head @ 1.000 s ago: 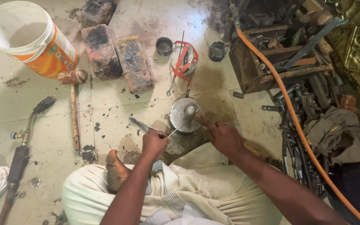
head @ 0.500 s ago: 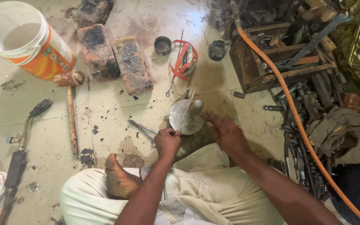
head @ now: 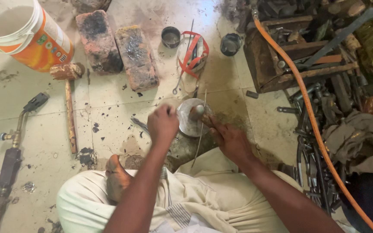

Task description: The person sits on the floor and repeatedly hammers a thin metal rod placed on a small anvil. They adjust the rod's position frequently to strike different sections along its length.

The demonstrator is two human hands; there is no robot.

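I sit on the floor with a round grey metal disc [head: 185, 123] in front of my knees. My right hand [head: 229, 139] pinches a small rounded metal piece [head: 197, 111] against the disc's top. A thin metal rod [head: 201, 129] runs across those fingers. My left hand [head: 162, 125] is curled and blurred over the disc's left edge; I cannot tell whether it holds anything. Thin metal tongs [head: 138, 125] lie on the floor just left of that hand. My bare foot [head: 117, 179] rests on my cream-clothed lap.
Two sooty bricks [head: 137, 56] and a white-and-orange bucket [head: 31, 39] stand at the back left. A hammer [head: 69, 108] and a gas torch [head: 14, 146] lie to the left. On the right are a wooden tool box [head: 281, 64], an orange hose [head: 311, 123], scrap metal and a rag [head: 359, 140].
My left hand has lifted from the floor by the tongs up to the disc's left edge. My right hand stays on the small piece. The view has shifted slightly.
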